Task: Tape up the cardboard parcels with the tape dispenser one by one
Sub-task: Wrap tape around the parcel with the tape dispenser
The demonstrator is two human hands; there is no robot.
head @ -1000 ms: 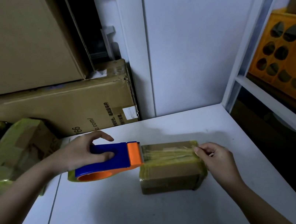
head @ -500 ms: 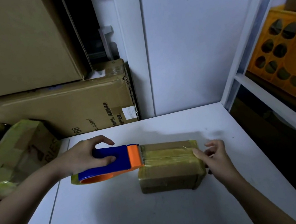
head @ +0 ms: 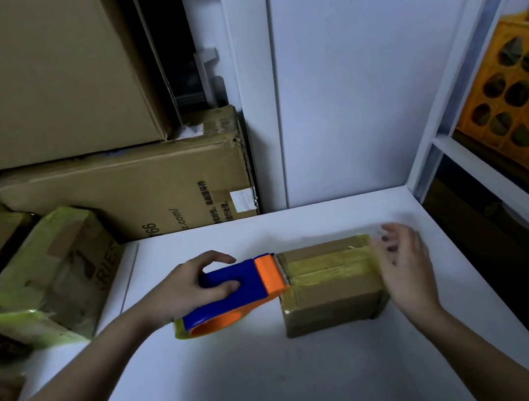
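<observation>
White tabletop [head: 252, 393] backed by stacked brown cartons [head: 137, 192]. Left hand [head: 180, 291] gripping blue and orange plastic tape dispenser [head: 235, 289], orange end touching small brown cardboard parcel [head: 330, 285] banded with yellowish tape. Right hand [head: 405, 264], fingers straight and spread, blurred, just right of parcel's end.
</observation>
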